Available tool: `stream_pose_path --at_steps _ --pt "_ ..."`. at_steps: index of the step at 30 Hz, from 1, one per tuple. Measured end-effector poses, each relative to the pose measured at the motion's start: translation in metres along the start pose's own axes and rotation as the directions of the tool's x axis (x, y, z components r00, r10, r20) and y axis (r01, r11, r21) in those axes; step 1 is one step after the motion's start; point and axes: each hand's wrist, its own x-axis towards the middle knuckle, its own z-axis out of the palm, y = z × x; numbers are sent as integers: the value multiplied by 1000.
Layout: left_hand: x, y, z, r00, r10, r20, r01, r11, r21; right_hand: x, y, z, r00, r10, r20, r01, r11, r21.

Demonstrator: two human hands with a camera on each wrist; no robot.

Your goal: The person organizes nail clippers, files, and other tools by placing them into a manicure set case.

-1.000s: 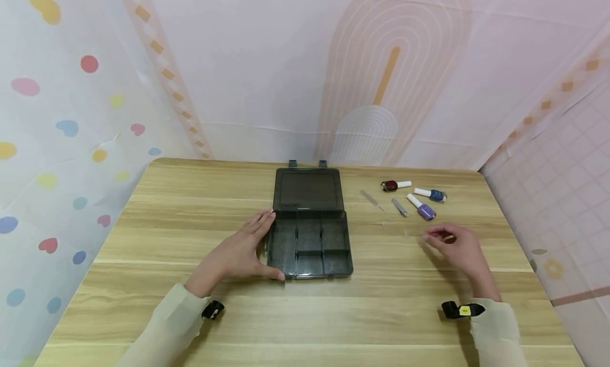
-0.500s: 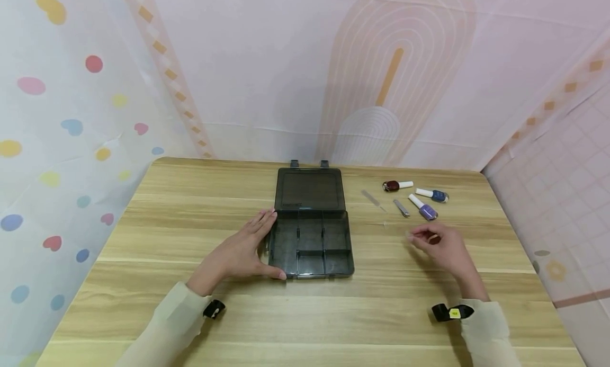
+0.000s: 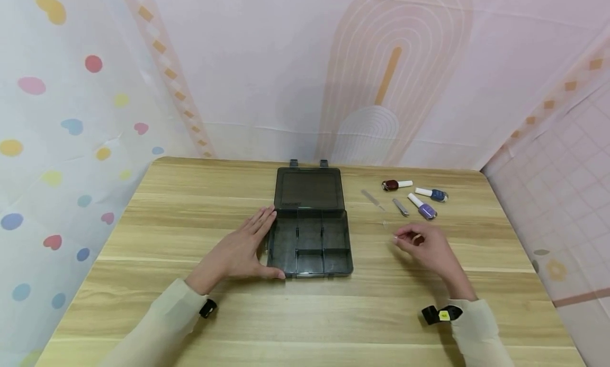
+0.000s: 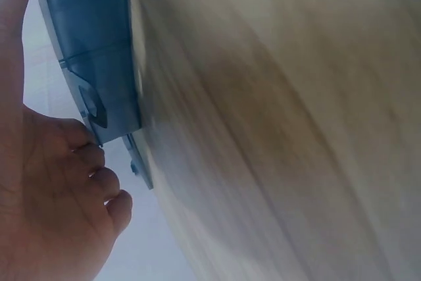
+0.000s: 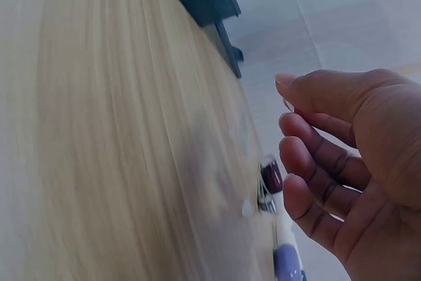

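Note:
A dark see-through compartment box (image 3: 310, 254) lies with its lid (image 3: 310, 189) folded back. My left hand (image 3: 233, 253) holds the box along its left side, thumb at the near corner and fingers at the far one; the left wrist view shows the box (image 4: 92, 37) between them. To the right of the box, my right hand (image 3: 426, 250) pinches a tiny clear piece (image 5: 288, 104) between thumb and index finger; its kind is too small to tell. Another small clear piece (image 3: 384, 224) lies on the table just beyond the fingertips.
Beyond the right hand lie a nail file (image 3: 371, 199), nail clippers (image 3: 401, 207), and three nail polish bottles: dark red (image 3: 391, 185), blue (image 3: 437, 195) and purple (image 3: 427, 211). The wooden table (image 3: 305, 324) meets patterned cloth walls at the back and sides.
My right hand has moved left toward the box, and the clear piece that lay before its fingertips no longer shows on the table. My left hand stays on the box.

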Motion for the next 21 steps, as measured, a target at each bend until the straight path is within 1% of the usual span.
stream_pose_path --at_steps 7,14,21 --pt "1 -2 3 999 36 -34 -34 998 46 2 -11 10 998 -63 32 62 998 17" --pt "2 -2 2 999 37 -11 -36 997 63 5 -25 22 992 -103 79 101 994 29" --pt "3 -3 3 999 37 -9 -36 997 61 8 -42 34 984 -147 104 141 988 63"
